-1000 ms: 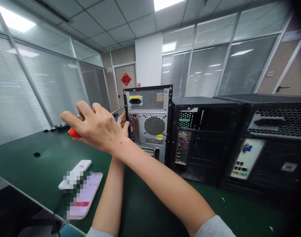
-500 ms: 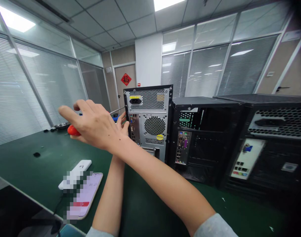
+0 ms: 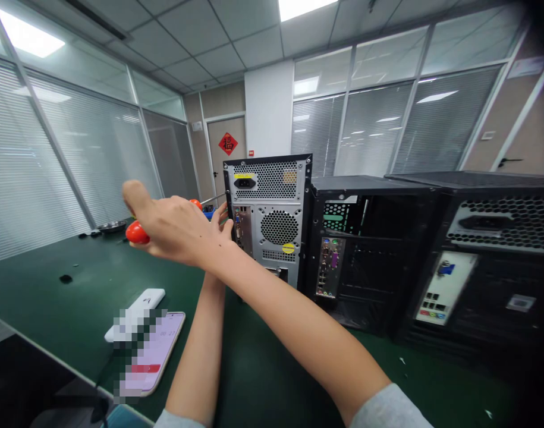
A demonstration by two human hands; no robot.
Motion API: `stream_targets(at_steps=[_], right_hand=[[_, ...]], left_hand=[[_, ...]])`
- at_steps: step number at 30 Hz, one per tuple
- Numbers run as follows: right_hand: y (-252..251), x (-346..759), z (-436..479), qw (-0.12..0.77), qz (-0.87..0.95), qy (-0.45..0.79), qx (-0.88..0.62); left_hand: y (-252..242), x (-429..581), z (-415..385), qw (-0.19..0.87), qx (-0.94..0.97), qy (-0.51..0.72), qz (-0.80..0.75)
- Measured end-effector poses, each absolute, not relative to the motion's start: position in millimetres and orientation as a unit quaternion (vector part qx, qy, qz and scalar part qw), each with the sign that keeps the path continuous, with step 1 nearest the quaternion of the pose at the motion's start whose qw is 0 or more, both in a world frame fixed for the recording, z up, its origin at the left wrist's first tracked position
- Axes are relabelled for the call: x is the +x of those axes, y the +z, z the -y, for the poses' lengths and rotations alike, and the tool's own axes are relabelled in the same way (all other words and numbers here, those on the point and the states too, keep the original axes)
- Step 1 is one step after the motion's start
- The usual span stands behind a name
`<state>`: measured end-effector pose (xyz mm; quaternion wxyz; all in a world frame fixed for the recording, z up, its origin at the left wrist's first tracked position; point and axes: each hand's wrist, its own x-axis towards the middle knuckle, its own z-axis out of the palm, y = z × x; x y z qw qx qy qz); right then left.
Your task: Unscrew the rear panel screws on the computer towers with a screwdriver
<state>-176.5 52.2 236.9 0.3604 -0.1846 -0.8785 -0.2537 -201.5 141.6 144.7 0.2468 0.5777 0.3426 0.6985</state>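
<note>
My right hand [image 3: 171, 229], crossed over my left forearm, is closed around a screwdriver with a red handle [image 3: 138, 233]. The screwdriver's thin metal shaft [image 3: 214, 197] reaches to the left rear edge of a computer case [image 3: 276, 202]; its tip cannot be made out. Lower on that same edge, my left hand [image 3: 222, 223] rests against the case, its visible fingers stretched out and apart. Part of the left hand and wrist is hidden behind my right arm. The case stands upright, its back panel with power socket, fan grille and ports facing me.
Two more black computer cases [image 3: 365, 238] [image 3: 490, 255] stand to the right. A white power bank [image 3: 149, 300] and a phone [image 3: 167, 342] lie on the green tabletop [image 3: 93, 267] at left. Farther back are a metal dish [image 3: 112, 226] and a small black piece [image 3: 65, 279].
My right hand has rotated on the screwdriver handle, its fingers drawn in, and more red shows. My left hand and the computer case have stayed in place.
</note>
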Motion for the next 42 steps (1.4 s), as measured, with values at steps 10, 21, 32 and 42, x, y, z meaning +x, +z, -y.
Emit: stream_targets(at_steps=[10,21,32,42], right_hand=[[234,-175,-56,0.387,0.874,-0.248,-0.157],[225,-175,-54,0.428,0.85,-0.256,-0.17],[225,-168,-53,0.434,0.85,-0.267,-0.132],[223,-169,-55,0.433,0.851,-0.264,-0.137]], left_hand=[[145,-200,-140,0.236,0.581,0.698,-0.345],[146,-200,-138,0.239,0.578,0.7,-0.345],[146,-200,-141,0.246,0.585,0.696,-0.336],[150,-198,-136,0.261,0.562,0.703,-0.349]])
